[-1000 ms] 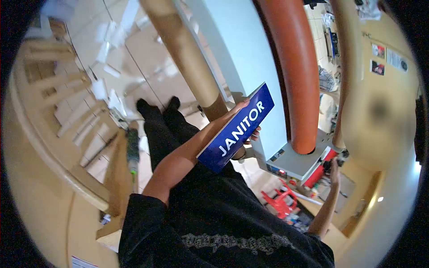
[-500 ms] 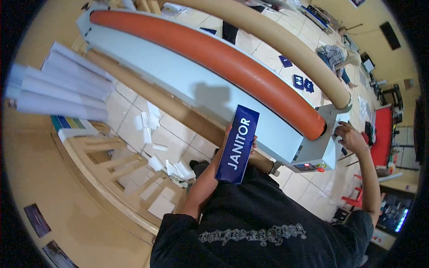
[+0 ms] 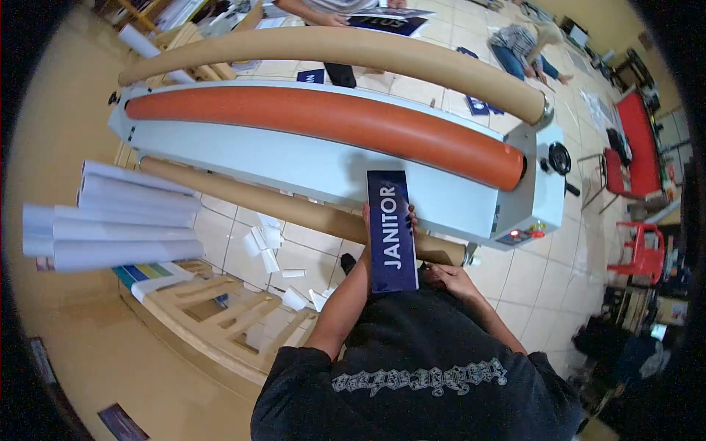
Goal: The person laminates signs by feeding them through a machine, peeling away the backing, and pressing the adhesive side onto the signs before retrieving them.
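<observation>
My left hand (image 3: pixel 412 217) grips an upright dark blue sign (image 3: pixel 390 231) with white letters reading JANITOR. Its fingertips show at the sign's right edge, and the palm is hidden behind it. To the right of the sign's lower end, my right hand (image 3: pixel 450 281) is closed, with the fingers drawn together. What it holds, if anything, cannot be made out. Beyond the sign stands a laminating machine (image 3: pixel 309 167) with a long orange roller (image 3: pixel 323 121) and a black handwheel (image 3: pixel 560 158).
White paper rolls (image 3: pixel 132 213) lie at the left above a wooden bench (image 3: pixel 213 312). Paper scraps (image 3: pixel 263 242) litter the tiled floor. Another person's hands hold a dark sign (image 3: pixel 390 22) behind the machine; a second person (image 3: pixel 518 48) sits farther back. A red chair (image 3: pixel 638 250) stands right.
My right hand has left the machine's handwheel and come down beside the sign. My left hand still holds the sign, now more upright. The view has shifted and turned.
</observation>
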`<action>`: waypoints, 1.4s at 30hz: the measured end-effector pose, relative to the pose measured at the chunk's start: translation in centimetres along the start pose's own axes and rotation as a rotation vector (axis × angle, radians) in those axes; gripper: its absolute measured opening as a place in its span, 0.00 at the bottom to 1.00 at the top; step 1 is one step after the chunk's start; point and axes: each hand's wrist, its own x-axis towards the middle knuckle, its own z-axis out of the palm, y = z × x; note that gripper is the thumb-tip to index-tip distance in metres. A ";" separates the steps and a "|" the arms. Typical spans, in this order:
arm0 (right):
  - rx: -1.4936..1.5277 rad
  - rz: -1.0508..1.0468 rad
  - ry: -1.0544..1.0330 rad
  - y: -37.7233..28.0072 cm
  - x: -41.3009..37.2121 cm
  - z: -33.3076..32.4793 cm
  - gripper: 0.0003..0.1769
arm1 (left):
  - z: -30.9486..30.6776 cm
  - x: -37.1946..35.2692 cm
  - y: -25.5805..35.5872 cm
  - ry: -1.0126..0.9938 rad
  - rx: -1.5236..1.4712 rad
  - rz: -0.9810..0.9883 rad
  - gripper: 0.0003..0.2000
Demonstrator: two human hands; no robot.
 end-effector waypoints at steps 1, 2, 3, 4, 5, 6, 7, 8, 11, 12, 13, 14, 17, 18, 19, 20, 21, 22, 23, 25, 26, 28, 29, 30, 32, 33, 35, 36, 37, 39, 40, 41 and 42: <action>0.159 0.131 -0.032 -0.1 -0.3 1.5 0.23 | 0.4 -0.4 -0.2 0.014 0.000 -0.026 0.56; 0.285 0.090 -0.050 -0.3 -0.9 2.7 0.23 | 0.9 -0.4 0.0 -0.011 0.005 -0.028 0.56; 0.307 0.082 -0.030 -0.2 -0.9 3.7 0.23 | 1.5 -0.3 0.1 -0.042 0.012 -0.031 0.56; 0.315 0.034 0.013 0.0 -1.1 4.5 0.20 | 2.0 -0.5 -0.2 -0.030 0.050 0.003 0.55; 0.319 -0.010 0.055 0.2 -1.3 5.3 0.18 | 2.6 -0.7 -0.5 -0.030 0.047 -0.020 0.55; 0.354 -0.022 0.097 -0.2 -1.6 6.3 0.17 | 2.8 -0.9 -0.5 -0.018 0.081 -0.012 0.53; 0.364 -0.030 0.115 -0.6 -2.0 7.2 0.17 | 3.1 -0.9 -0.3 -0.012 0.119 -0.002 0.52; 0.283 -0.017 0.153 -1.0 -2.8 7.9 0.15 | 2.0 -0.7 0.0 -0.112 0.091 -0.041 0.52; 0.270 -0.053 0.287 -2.5 -3.8 10.3 0.13 | 2.5 -2.0 0.1 0.021 0.009 -0.159 0.53; 0.346 -0.056 0.320 -1.8 -3.7 11.2 0.13 | 2.3 -2.4 0.2 0.031 0.016 -0.189 0.53; 0.276 -0.097 0.324 -0.6 -3.5 11.6 0.12 | 1.9 -2.3 0.3 0.038 0.025 -0.218 0.53; 0.323 -0.090 0.326 0.3 -3.3 12.2 0.11 | 1.7 -2.2 0.4 0.006 0.047 -0.228 0.53; 0.575 -0.014 0.376 0.4 -3.8 14.4 0.14 | 1.6 -2.5 0.2 0.033 0.090 -0.198 0.53; 0.582 -0.003 0.366 0.7 -3.8 15.0 0.14 | 1.4 -2.4 0.4 -0.018 0.067 -0.240 0.53; 0.632 -0.002 0.387 1.2 -3.8 15.5 0.14 | 1.6 -2.5 0.6 -0.066 0.044 -0.279 0.53; 0.680 -0.004 0.408 1.7 -3.8 15.9 0.15 | 1.7 -2.5 0.6 0.023 0.099 -0.242 0.53; 0.684 0.002 0.398 2.0 -3.7 16.2 0.15 | 1.7 -2.4 0.9 0.005 0.091 -0.271 0.54; 0.701 0.011 0.430 2.2 -3.5 16.4 0.15 | 1.9 -2.6 0.9 0.025 0.077 -0.276 0.54; 0.720 0.016 0.466 2.4 -3.2 16.6 0.16 | 2.0 -2.6 0.9 0.041 0.063 -0.286 0.54; 0.731 0.022 0.500 1.3 -3.3 16.9 0.14 | 2.9 -2.3 1.1 -0.073 0.026 -0.310 0.54; 0.749 0.012 0.536 0.8 -3.3 17.0 0.14 | 3.3 -2.4 1.1 0.101 0.105 -0.270 0.55; 0.796 0.004 0.586 0.7 -3.2 17.0 0.12 | 2.2 -2.8 1.7 0.187 0.279 -0.256 0.57; 0.801 0.015 0.597 0.7 -3.0 16.8 0.12 | 0.3 -3.3 2.6 0.189 0.244 -0.358 0.56; 0.783 0.014 0.599 0.5 -2.6 16.6 0.12 | 0.2 -4.2 2.8 0.395 0.337 -0.336 0.55; 0.789 0.022 0.624 -0.2 -1.6 16.2 0.12 | 1.5 -5.8 3.5 0.571 0.346 -0.389 0.49; 0.797 0.032 0.630 -0.3 -0.9 15.9 0.12 | 0.6 -6.9 4.4 0.507 0.415 -0.467 0.48; 0.724 -0.010 0.620 0.0 0.8 15.1 0.12 | -1.1 -8.8 6.1 0.594 0.621 -0.452 0.42; 0.723 -0.022 0.638 0.0 1.8 14.7 0.12 | -0.7 -9.4 6.8 0.604 0.617 -0.464 0.42; 0.722 -0.035 0.657 0.0 2.8 14.3 0.11 | 0.1 -9.7 7.6 0.629 0.604 -0.420 0.37; 0.744 -0.050 0.653 -0.7 4.4 13.4 0.11 | 2.0 -10.3 8.6 0.657 0.599 -0.385 0.33; 0.795 -0.081 0.711 -1.8 5.1 13.2 0.10 | 3.1 -10.5 8.8 0.671 0.837 -0.381 0.29; 0.844 -0.112 0.769 -2.8 5.4 12.8 0.11 | 4.0 -10.6 8.9 0.676 1.075 -0.373 0.25; 0.850 -0.108 0.775 -2.9 6.0 12.4 0.11 | 4.6 -10.7 8.9 0.684 1.248 -0.362 0.21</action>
